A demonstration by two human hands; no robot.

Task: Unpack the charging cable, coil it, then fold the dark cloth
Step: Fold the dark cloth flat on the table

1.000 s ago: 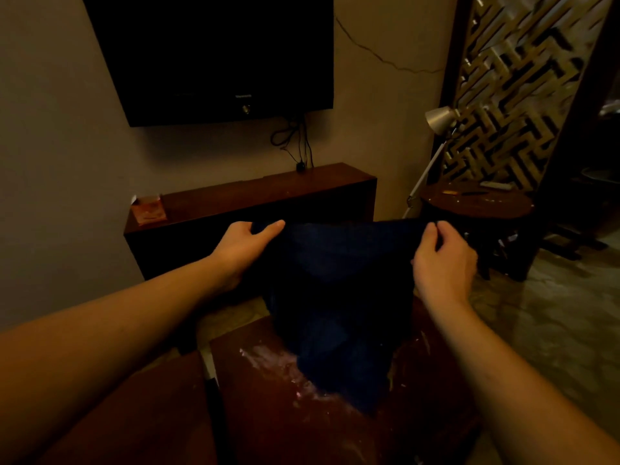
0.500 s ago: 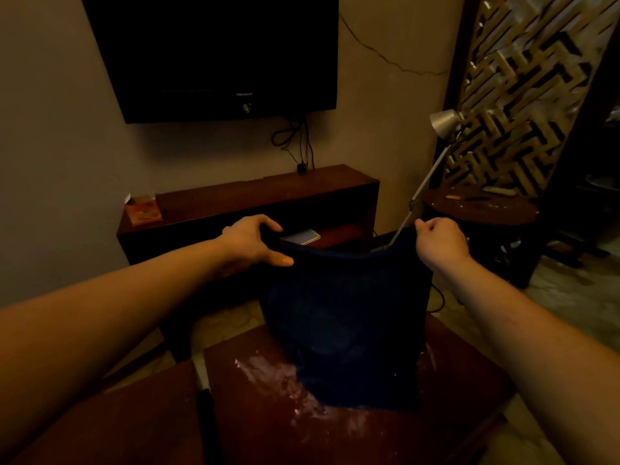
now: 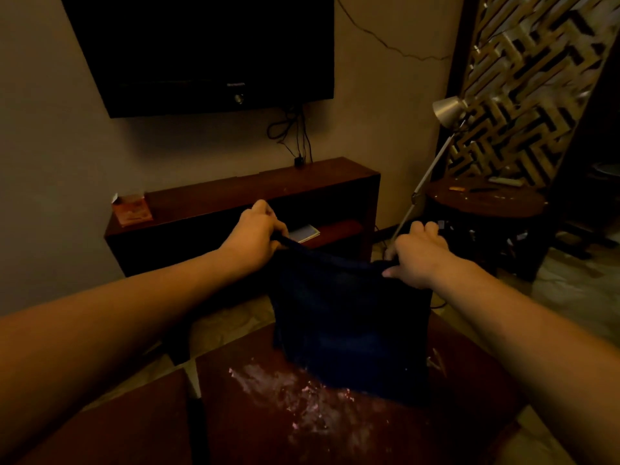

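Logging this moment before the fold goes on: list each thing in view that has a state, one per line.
dark cloth: held up by its top edge, hanging, bottom edge on the table
left hand: shut on the cloth's top left corner
right hand: shut on the top right corner
television: screen dark
floor lamp: unlit

A wall television (image 3: 201,52), a low console (image 3: 241,199), a lamp (image 3: 448,110), possibly a notebook (image 3: 304,233).

Dark cloth (image 3: 349,317) looks soft, matt, faintly ribbed knit. Table (image 3: 335,427) under it is reddish wood, glossy, with a whitish scuffed smear at 7 o'clock of the cloth. Lamp shade (image 3: 448,110) at 1 o'clock gleams like brushed metal. Wall (image 3: 385,112): matt plaster, cracked.
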